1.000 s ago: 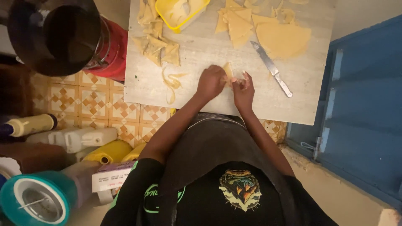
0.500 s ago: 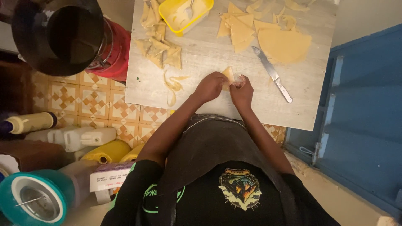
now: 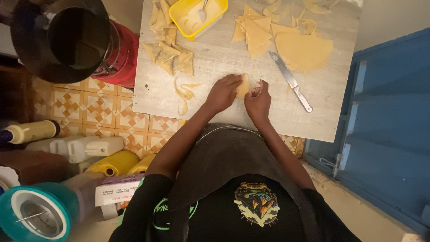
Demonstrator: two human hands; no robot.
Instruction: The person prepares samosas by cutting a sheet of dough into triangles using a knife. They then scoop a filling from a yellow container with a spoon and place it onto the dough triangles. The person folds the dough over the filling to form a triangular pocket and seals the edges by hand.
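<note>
Both hands meet over a pale wooden board (image 3: 215, 58). My left hand (image 3: 222, 93) and my right hand (image 3: 258, 101) pinch a small folded piece of yellow dough (image 3: 243, 86) between them; the right hand's fingers also cover some filling. A pile of folded triangular pastries (image 3: 169, 53) lies at the board's left. Cut dough sheets (image 3: 286, 38) lie at the far right. A knife (image 3: 291, 82) rests just right of my right hand. A yellow tub (image 3: 200, 17) with a spoon in it stands at the far edge.
A dark pot (image 3: 67, 36) on a red base stands left of the board. Bottles and jugs (image 3: 89, 150) crowd the patterned tiled floor at lower left, with a teal-rimmed container (image 3: 31, 217). A blue door (image 3: 394, 134) is on the right. Dough scraps (image 3: 184, 94) lie near my left hand.
The hands have stayed together on the dough piece, turning and folding it slightly. Nothing else on the board has moved.
</note>
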